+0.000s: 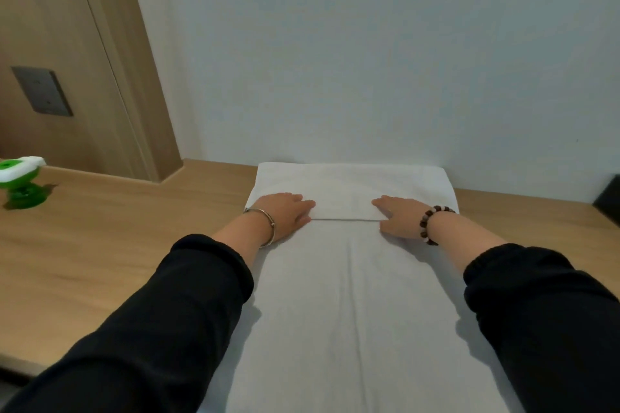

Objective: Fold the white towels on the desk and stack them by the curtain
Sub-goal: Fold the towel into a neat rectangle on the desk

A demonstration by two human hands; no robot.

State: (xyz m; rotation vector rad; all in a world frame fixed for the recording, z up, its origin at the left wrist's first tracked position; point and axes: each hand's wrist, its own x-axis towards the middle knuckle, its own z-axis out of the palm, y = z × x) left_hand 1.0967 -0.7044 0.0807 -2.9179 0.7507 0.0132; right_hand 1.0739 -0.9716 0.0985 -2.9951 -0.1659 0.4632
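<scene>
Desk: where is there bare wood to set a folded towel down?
Widest bare desk lies left, between the green object and the white towel. A narrower strip lies right, between the towel and the dark object. The middle is crowded: the towel reaches the wall, left hand and right hand pressing it.

You're in what looks like a hotel room: a wooden desk (117, 245) against a plain wall (369, 43), with a wood panel (84, 77) and a dark switch plate (42, 90) above the desk's left end.

One white towel (345, 295), two grips (285, 213) (399, 220), two bracelets (272, 225) (423, 225), one green object (20, 183), one wall plate (42, 90), one desk (117, 228).
</scene>
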